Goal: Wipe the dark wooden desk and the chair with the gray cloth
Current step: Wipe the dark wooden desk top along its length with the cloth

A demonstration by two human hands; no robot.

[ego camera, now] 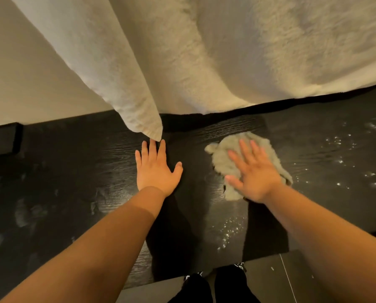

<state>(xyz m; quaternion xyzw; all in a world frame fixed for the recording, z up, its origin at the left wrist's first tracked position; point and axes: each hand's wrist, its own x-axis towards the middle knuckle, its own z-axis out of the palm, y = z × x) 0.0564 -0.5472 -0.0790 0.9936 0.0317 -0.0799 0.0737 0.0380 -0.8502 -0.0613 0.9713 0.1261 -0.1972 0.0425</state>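
Bare forearms (pixel 99 248) reach in from the bottom edge over the table (pixel 73 171), a dark, almost black wooden top with fine open grain running crosswise. Left hand (pixel 156 169): palm down, fingers straight and close together, thumb out, lying flat on the bare wood. Right hand (pixel 254 173): fingers spread wide and straight, pressing flat on the gray cloth (pixel 220 160), a crumpled, nubby rag with an irregular outline lying at centre right of the table. Glinting droplets (pixel 340 158) dot the wood right of the cloth; dull smears (pixel 27 213) mark the left part. Thick pale fabric (pixel 204 51) with a terry-like pile hangs over the far edge, one corner just at the left fingertips. Dark trousers (pixel 204 287) stand on a grey tiled floor (pixel 270 278) below.
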